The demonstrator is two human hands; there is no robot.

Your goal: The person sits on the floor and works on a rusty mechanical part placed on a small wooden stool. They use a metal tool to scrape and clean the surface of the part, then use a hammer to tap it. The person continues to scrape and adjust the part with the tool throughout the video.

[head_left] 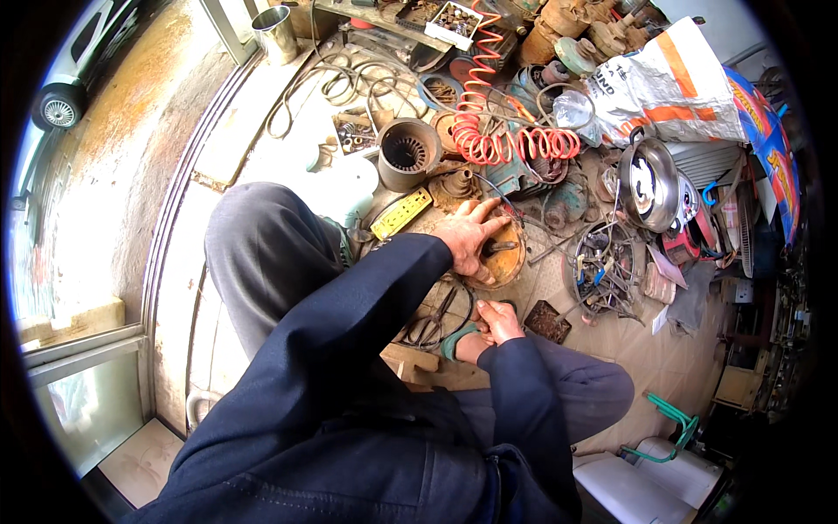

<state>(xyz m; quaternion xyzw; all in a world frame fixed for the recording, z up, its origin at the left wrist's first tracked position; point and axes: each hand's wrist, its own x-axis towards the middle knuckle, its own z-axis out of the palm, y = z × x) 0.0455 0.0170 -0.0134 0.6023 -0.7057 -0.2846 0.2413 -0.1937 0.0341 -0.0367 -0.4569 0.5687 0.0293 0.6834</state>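
Note:
My left hand [469, 234] lies with its fingers spread on a rusty yellow round metal part [509, 262] that has a short shaft [504, 246] at its middle. My right hand [496, 321] is closed just below it, near my foot in a green sandal [452, 345]; whatever its fingers may hold is too small or hidden to make out. Scissors [434, 321] and a dark cable lie left of the right hand. A yellow power strip [401, 214] is beside my left wrist, and a rusty stepped metal piece [453, 188] sits just beyond that hand.
A stator cylinder [409, 155], red coiled hose [497, 150], steel pan [649, 185], tool basin [605, 272] and white sack [655, 83] crowd the floor [663, 358] ahead and right. A metal cup [273, 35] and sliding-door track [188, 175] are at left; a car [65, 96] stands outside.

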